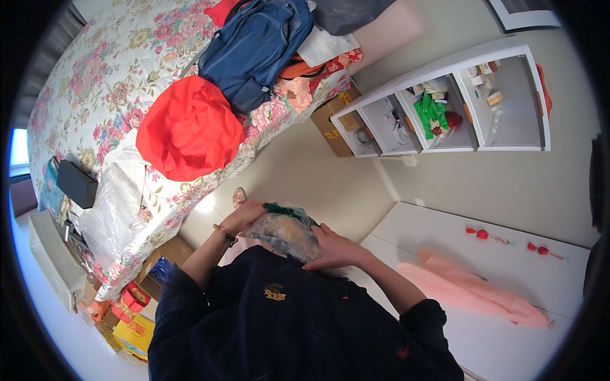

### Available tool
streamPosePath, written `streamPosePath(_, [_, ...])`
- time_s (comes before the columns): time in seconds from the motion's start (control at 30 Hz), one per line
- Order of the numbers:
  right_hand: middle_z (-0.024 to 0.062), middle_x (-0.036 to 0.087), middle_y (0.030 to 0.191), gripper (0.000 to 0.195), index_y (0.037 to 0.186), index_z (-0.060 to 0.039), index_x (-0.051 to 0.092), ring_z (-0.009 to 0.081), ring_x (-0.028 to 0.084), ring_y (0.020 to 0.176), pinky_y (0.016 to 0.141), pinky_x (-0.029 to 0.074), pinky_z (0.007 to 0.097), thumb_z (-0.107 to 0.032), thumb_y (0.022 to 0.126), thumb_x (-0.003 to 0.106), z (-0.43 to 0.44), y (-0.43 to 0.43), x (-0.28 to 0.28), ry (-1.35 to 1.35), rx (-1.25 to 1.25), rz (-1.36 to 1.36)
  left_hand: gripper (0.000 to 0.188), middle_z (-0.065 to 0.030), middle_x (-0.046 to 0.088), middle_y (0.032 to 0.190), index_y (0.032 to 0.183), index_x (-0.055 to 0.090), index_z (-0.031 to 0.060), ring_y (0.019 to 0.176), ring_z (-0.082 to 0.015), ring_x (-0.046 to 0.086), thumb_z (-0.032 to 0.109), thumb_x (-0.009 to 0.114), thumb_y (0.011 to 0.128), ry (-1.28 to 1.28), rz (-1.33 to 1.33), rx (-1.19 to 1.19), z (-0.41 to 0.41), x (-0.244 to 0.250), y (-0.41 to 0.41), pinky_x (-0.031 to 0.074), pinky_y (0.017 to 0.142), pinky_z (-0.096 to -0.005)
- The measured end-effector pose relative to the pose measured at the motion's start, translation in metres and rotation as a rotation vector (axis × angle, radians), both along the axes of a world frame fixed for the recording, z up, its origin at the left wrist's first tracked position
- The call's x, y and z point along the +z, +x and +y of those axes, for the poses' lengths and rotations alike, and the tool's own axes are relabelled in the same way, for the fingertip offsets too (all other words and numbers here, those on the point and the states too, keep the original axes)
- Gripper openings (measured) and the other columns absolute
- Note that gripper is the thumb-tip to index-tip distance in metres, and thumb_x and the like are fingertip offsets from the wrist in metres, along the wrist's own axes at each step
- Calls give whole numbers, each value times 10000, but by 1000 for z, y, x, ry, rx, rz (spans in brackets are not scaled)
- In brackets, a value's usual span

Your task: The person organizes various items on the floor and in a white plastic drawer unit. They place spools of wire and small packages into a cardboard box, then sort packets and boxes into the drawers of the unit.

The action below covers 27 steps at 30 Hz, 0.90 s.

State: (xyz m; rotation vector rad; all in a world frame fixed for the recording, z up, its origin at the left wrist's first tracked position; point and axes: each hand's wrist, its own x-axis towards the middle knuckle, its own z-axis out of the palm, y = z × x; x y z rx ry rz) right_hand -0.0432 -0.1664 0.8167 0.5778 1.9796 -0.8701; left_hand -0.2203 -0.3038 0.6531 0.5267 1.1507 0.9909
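Note:
Close against the front of my dark shirt, both hands hold a clear plastic bag (286,233) with something beige and something dark green in it; what these are I cannot tell. My left hand (247,214) grips the bag's upper left edge, with a beaded bracelet on that wrist. On the right side, my right hand (333,247) presses against the bag with its fingers spread around it. Beyond the hands, a round, bulging red fabric bag (190,128) lies on the flowered bedspread (100,81), beside a blue backpack (259,52).
A white drawer cabinet (481,147) with see-through drawers stands by the wall at upper right. Clear plastic wrapping (109,219) and a black box (76,183) lie on the bed's left side. Cardboard boxes and a yellow bag (136,333) are at lower left. Pink cloth (472,285) hangs on white doors.

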Motion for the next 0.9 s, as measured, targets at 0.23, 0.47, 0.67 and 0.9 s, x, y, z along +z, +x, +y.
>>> streamPosePath(0.23, [289,312,1312,662,1342,-214,331,394,452,1113,916,391,432,-227,732,589,25,46,-58,293,-313,311,397,-75,475,1224,1242,442,51,1128,-188,440,290,441,925,-88,-730,181,84,-29,-4,350,972,-341])
streamPosePath(0.47, [202,404,1179,648,1354,-172,329,360,431,1079,924,353,395,-28,749,508,190,71,-196,741,-627,549,500,-58,343,1337,1346,313,104,1212,-172,350,352,424,926,-91,-440,457,105,-93,36,359,968,-381])
streamPosePath(0.67, [234,353,1225,624,1360,-132,303,378,378,1134,959,308,408,-32,776,499,317,67,-302,1001,-793,791,343,-199,514,1159,1159,498,17,1108,-323,470,205,496,873,-511,313,260,9,-233,138,384,920,-366])
streamPosePath(0.9, [271,344,1243,610,1352,-129,314,401,346,1163,972,277,440,-25,780,499,396,70,-323,1025,-668,899,244,-208,500,1121,1039,550,6,1084,-354,445,64,524,803,-540,577,161,0,-247,199,387,910,-408])
